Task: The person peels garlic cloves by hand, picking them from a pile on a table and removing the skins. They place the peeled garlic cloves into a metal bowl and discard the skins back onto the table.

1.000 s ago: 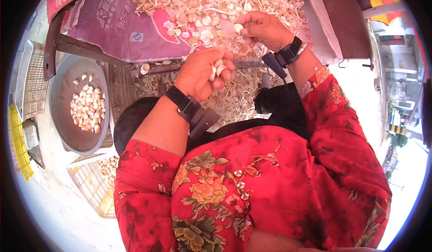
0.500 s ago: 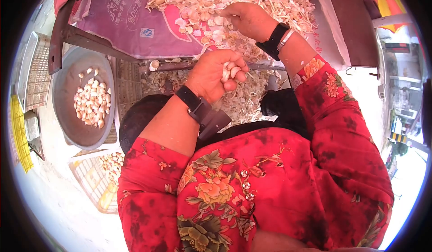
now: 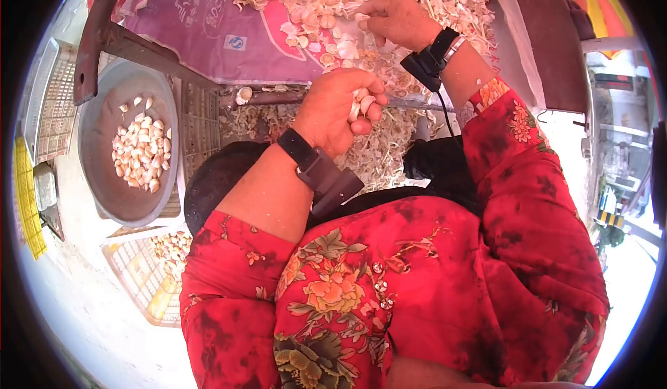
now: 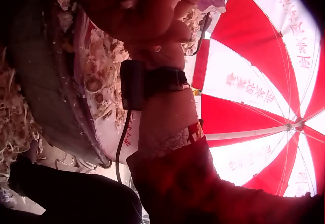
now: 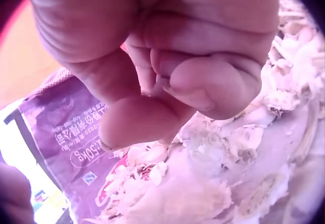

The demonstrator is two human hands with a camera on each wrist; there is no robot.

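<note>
Several garlic cloves (image 3: 362, 104) lie in the curled fingers of the left hand (image 3: 332, 111), held over the table's near edge. Above the garlic pile (image 3: 333, 20), the right hand (image 3: 403, 23) pinches a small pale garlic piece (image 3: 362, 17) between thumb and fingers. The right wrist view shows the right hand (image 5: 167, 56) close up, a pale bit (image 5: 161, 86) partly hidden by its fingertips. In the left wrist view the left hand (image 4: 134, 10) is dark and cut off by the top edge.
At the left, a grey basin (image 3: 97, 159) holds loose cloves, with a plastic crate (image 3: 135, 278) below it. A purple printed sack (image 3: 208, 38) lies under the pile. Husks (image 3: 375, 156) are heaped below the table edge. A red and white umbrella (image 4: 249, 76) stands behind.
The right hand has moved up and away from the left hand to the pile; the clove it pinched earlier is gone from it, and a small pale piece is now at its fingertips. The left hand still holds cloves.
</note>
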